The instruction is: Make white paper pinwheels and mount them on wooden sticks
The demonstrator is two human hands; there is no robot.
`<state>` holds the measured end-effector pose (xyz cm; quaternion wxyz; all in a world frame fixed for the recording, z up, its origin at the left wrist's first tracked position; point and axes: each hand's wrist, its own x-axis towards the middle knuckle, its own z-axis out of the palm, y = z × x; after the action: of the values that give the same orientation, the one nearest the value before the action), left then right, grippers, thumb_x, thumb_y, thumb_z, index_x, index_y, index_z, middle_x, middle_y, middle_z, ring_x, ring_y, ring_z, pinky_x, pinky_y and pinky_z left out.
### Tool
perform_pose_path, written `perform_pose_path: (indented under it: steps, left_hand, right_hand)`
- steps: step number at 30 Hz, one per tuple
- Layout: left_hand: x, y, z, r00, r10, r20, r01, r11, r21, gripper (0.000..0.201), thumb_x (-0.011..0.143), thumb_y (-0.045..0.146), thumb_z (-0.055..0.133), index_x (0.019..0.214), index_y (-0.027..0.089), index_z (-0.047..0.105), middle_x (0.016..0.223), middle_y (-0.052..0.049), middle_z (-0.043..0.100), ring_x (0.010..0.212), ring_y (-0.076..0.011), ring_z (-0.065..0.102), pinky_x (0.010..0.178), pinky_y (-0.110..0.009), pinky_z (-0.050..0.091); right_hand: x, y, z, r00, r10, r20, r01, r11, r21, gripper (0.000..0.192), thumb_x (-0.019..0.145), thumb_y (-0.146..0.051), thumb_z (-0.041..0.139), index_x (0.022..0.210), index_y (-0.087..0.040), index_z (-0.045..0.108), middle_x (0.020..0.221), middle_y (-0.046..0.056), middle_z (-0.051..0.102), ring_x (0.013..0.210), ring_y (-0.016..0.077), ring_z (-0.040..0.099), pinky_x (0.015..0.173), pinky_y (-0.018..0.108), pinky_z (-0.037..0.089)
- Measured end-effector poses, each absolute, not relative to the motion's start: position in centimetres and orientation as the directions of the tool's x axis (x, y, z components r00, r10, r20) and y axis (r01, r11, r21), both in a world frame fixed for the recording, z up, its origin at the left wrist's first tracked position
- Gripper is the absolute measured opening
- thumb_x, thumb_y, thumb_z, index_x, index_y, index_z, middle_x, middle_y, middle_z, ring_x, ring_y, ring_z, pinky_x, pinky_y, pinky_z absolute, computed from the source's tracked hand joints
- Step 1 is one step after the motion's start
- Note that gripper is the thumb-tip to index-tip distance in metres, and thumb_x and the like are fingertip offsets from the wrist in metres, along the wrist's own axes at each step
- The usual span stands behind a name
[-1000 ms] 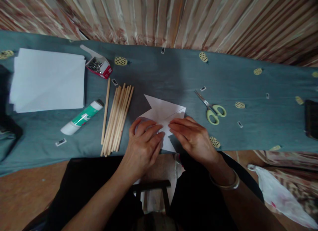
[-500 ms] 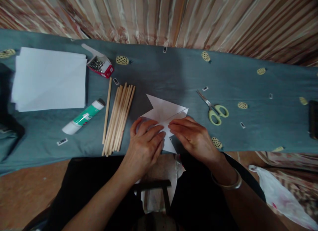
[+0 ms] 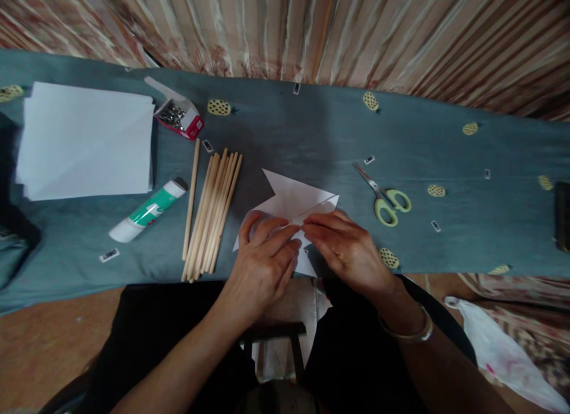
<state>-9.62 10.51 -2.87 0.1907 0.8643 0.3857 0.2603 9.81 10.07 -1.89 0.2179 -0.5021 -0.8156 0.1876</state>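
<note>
A folded white paper shape (image 3: 291,200) with pointed flaps lies on the teal cloth (image 3: 312,135) near the front edge. My left hand (image 3: 262,259) rests on its left part, fingers pressing down toward the centre. My right hand (image 3: 347,247) presses on its right part, fingertips meeting the left hand's at the middle fold. The near part of the paper is hidden under both hands.
Left of the paper lie several wooden sticks (image 3: 214,209), a glue stick (image 3: 146,211), a stack of white sheets (image 3: 86,141) and an open red box of pins (image 3: 180,117). Green-handled scissors (image 3: 385,200) lie to the right. A striped curtain hangs behind.
My hands stay on the paper; the fingertips have shifted slightly, and the paper's lower left corner now shows beside my left hand.
</note>
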Motion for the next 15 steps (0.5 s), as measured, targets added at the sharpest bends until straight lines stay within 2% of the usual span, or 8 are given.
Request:
perform_pose_path:
  steps: [9, 15]
  left_hand:
    - [-9.49, 10.62, -2.86, 0.576, 0.767, 0.281, 0.56, -0.621, 0.547, 0.019, 0.09, 0.017, 0.054, 0.101, 0.019, 0.07, 0.114, -0.006, 0.072, 0.11, -0.0263, 0.059, 0.106, -0.058, 0.033]
    - [-9.39, 10.66, -2.79, 0.566, 0.773, 0.288, 0.566, -0.618, 0.546, 0.018, 0.09, 0.018, 0.055, 0.1, 0.018, 0.07, 0.109, -0.005, 0.074, 0.106, -0.0257, 0.061, 0.104, -0.056, 0.035]
  right_hand:
    - [9.6, 10.09, -1.88, -0.403, 0.895, 0.189, 0.753, 0.442, -0.487, 0.026, 0.096, -0.018, 0.045, 0.102, -0.019, 0.071, 0.106, 0.007, 0.071, 0.097, 0.0202, 0.062, 0.088, 0.035, 0.054]
    - [9.21, 9.84, -2.41, -0.375, 0.908, 0.185, 0.792, 0.418, -0.445, 0.034, 0.095, -0.015, 0.041, 0.113, -0.018, 0.069, 0.13, 0.013, 0.06, 0.117, 0.0268, 0.054, 0.098, 0.045, 0.049]
